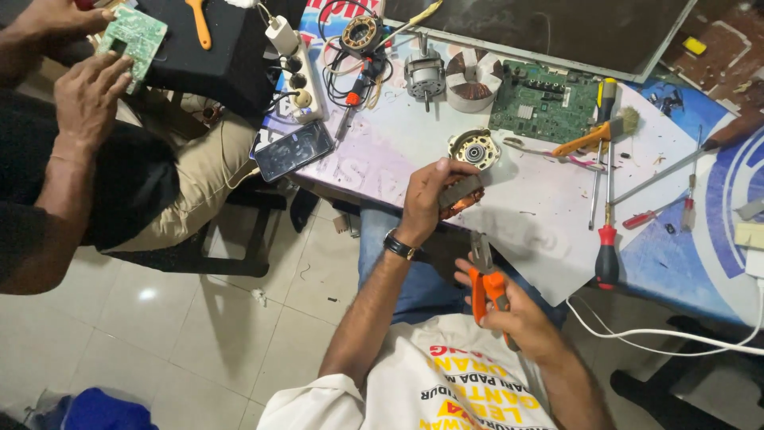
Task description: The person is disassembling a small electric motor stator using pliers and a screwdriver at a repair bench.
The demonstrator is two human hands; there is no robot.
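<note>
Presently we note the left hand (430, 195) closed around a copper-wound stator (460, 197), held at the near edge of the tabletop (541, 231). Just nearer, the right hand (517, 314) is closed on orange-handled pliers (487, 283), jaws pointing toward the stator. A co-worker's hands (83, 95) hold a green circuit board (131, 36) at far left.

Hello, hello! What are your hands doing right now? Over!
Left hand gripping motor stator with copper windings. Right hand holding orange-handled pliers, apart from it. Nothing between them. Over.
</note>
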